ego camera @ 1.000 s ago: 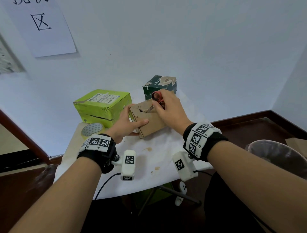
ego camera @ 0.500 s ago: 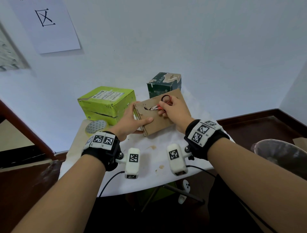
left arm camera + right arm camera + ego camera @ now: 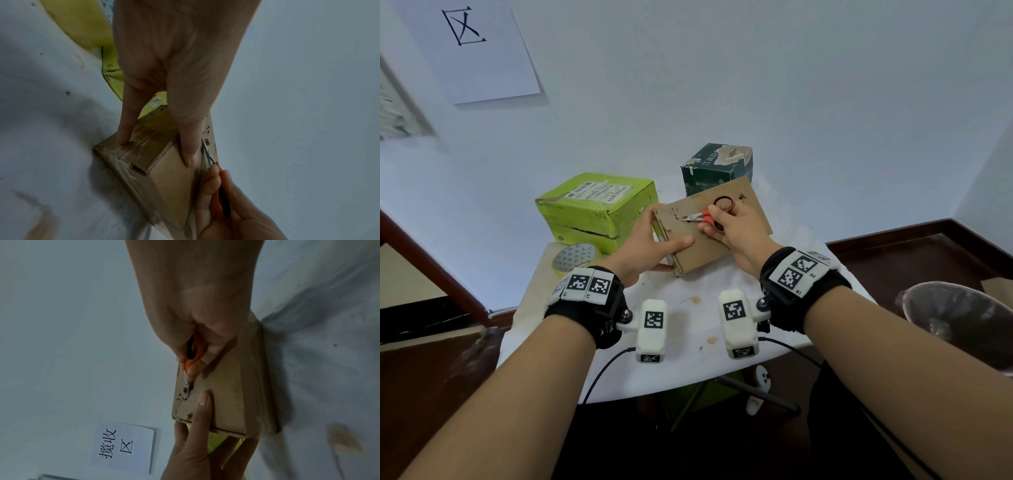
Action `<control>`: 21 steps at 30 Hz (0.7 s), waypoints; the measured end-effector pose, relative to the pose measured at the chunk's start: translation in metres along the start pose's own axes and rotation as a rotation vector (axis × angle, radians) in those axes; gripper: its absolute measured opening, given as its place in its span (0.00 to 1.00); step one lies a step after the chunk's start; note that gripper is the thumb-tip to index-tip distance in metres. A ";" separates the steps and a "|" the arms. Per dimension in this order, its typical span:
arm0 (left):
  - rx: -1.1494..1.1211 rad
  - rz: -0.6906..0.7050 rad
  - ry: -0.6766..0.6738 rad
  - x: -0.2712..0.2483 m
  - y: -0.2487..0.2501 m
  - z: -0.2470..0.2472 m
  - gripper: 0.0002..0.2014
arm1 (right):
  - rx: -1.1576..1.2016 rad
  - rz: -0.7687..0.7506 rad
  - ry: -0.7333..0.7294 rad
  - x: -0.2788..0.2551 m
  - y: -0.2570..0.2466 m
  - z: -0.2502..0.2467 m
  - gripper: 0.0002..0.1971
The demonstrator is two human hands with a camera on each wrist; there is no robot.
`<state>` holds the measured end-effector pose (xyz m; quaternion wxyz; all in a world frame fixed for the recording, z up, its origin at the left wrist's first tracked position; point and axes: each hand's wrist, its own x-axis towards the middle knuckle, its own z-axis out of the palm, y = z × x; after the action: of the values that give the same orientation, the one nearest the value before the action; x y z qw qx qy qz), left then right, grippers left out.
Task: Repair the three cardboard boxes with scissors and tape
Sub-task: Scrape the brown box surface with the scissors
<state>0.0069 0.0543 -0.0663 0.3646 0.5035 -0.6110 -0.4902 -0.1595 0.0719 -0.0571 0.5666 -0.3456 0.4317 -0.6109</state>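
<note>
Scissors at the torn brown box, centre of frame

Left hand (image 3: pixel 650 245) clamped the brown box (image 3: pixel 709 236) on the desk (image 3: pixel 688 329); right-hand fingers (image 3: pixel 710 214) gripped the scissors (image 3: pixel 707 216), blades seemingly together. A slip could've nicked the left thumb (image 3: pixel 202 404) beside the tip. The wall sign (image 3: pixel 121 446) read "揽收区".

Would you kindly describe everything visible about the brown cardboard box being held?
The brown cardboard box is flat, plain and scuffed, with a ragged tear on its upper face and clear tape across one end. It sits tilted on the white table cover, in front of the green box. The left hand holds its end; the right hand brings small red-handled scissors to the tear.
</note>
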 end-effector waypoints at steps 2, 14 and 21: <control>-0.001 -0.006 0.001 0.001 0.000 0.000 0.34 | 0.016 0.002 0.000 -0.001 0.000 0.000 0.05; -0.011 -0.015 0.000 0.003 -0.001 -0.001 0.35 | 0.087 -0.033 0.016 -0.004 0.004 0.000 0.08; -0.025 -0.022 0.001 0.005 0.001 -0.002 0.33 | 0.084 -0.025 0.038 -0.001 0.002 -0.001 0.07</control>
<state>0.0079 0.0491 -0.0654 0.3655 0.5058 -0.5991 -0.5016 -0.1595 0.0729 -0.0592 0.5644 -0.3151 0.4121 -0.6421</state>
